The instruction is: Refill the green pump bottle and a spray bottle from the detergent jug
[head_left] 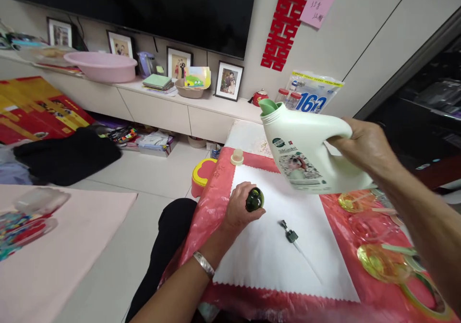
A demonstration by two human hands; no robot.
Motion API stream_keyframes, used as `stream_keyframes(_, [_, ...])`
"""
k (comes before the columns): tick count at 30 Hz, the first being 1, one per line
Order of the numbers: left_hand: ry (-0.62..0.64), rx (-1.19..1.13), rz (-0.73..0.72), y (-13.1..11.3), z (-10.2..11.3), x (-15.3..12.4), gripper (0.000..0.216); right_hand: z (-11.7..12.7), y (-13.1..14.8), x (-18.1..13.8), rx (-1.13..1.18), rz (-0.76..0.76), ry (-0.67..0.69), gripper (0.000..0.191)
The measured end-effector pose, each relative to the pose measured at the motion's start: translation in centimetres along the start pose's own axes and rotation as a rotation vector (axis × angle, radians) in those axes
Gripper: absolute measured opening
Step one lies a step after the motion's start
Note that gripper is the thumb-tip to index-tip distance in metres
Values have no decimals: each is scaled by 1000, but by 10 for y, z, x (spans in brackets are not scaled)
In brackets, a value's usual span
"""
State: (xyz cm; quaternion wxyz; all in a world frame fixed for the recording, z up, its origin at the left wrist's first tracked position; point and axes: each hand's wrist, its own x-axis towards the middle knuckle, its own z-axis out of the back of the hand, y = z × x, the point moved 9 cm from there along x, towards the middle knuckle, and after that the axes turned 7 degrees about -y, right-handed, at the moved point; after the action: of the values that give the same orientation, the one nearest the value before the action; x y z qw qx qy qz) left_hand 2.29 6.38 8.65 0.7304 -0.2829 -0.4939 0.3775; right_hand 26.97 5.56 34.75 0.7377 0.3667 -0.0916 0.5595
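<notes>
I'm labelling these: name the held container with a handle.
The pale jug in the right hand; the dark green bottle in the left hand shows none.

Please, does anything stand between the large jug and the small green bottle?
Nothing visible does: the jug is raised in the right hand, the bottle in the left hand; the pump lies aside.

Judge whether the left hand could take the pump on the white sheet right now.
Probably not: the left hand holds the green bottle, though nothing visible blocks its way to the pump.
</notes>
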Motion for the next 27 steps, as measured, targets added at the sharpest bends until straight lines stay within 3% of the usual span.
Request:
stream_keyframes(9, [-13,50,-36,10,0,-4,70,-77,-114,-36,223,-274,-302,20])
stream_keyframes(12, [1,67,-50,9,2,-3,68,-95,-138,-48,267,-335,-359,15])
stream_keyframes(17, [-16,96,-88,3,7,-2,64,-119,-165,-63,353,-403,-360,24])
stream_keyframes(22, [1,112,-84,3,7,-1,66,-128,-191,-71,438,-478,-370,25])
stream_keyframes(27, [10,109,-82,3,7,-1,65,-106,-202,-79,494,-484,-390,23])
